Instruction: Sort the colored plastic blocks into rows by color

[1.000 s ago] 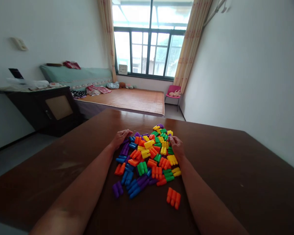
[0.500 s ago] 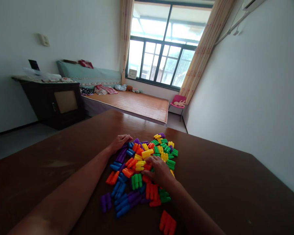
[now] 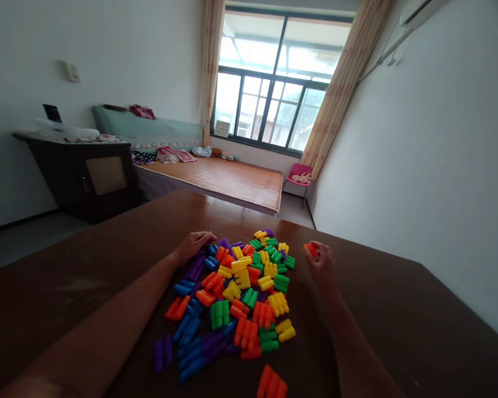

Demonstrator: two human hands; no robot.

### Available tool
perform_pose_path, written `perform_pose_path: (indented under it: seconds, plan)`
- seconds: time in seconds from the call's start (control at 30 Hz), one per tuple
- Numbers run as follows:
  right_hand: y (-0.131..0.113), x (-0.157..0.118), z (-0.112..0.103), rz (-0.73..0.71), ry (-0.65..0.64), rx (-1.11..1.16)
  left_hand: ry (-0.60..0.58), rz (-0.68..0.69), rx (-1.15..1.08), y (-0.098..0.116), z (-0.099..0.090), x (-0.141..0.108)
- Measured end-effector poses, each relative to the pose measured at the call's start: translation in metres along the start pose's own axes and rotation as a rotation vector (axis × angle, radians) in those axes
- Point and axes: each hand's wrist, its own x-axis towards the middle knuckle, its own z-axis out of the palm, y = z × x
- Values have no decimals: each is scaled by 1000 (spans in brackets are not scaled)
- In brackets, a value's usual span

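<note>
"Right hand (image 3: 321,262) has moved; half a second back it was over the middle of the heap (image 3: 233,291), now it's off to the right, over the desk (image 3: 398,309)."

"Holding anything?"

"Yes; orange block (image 3: 311,249), pinched between thumb and fingers, partly hidden by them; small piece, so a pinch makes sense; it's apart from the other pieces, probably so nothing gets dragged along."

"Left hand (image 3: 194,246)?"

"At the heap's far left edge, beside blue pieces (image 3: 211,262) and purple pieces (image 3: 196,268); fingers close together, no piece showing; can't tell if something's tucked under; likely just resting, forearm (image 3: 124,315) along that side like a loose fence."

"Layout?"

"Half clustered by colour; blue and purple mostly left, green pieces (image 3: 281,283) and yellow pieces (image 3: 278,303) more to the right, orange mixed through; could be chance; purple block (image 3: 162,354) lies at the near left; lone orange piece (image 3: 271,382) sits nearest the person, partly cut off from view."

"Other changes?"

"Yellow ones mid-heap lie differently, likely nudged when the hand was there; right hand no longer covers that spot, so more pieces show; left hand has barely shifted against the heap."
</note>
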Motion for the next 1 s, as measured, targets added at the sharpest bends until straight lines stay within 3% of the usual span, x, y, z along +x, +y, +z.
perform_pose_path:
  seconds: [0.1, 0.2, 0.4, 0.7, 0.93, 1.0]
  plan:
    - [62, 1, -13, 139, -8, -285, 0, 1, -6, 5, 0, -2]
    - [91, -7, -14, 260, -160, -441, 15, -9, -10, 11, 1, -6]
    - [93, -3, -8, 369, -197, -357, 25, 7, -13, 13, 2, -9]
    - [102, 13, -48, 477, -477, 402, 26, -38, -80, 2, -2, -2]
    - [109, 4, -48, 267, -578, 320, 50, -85, -95, 1, -7, 0]
    - [112, 6, -44, 243, -542, 234, 48, -104, -93, 3, -6, -1]
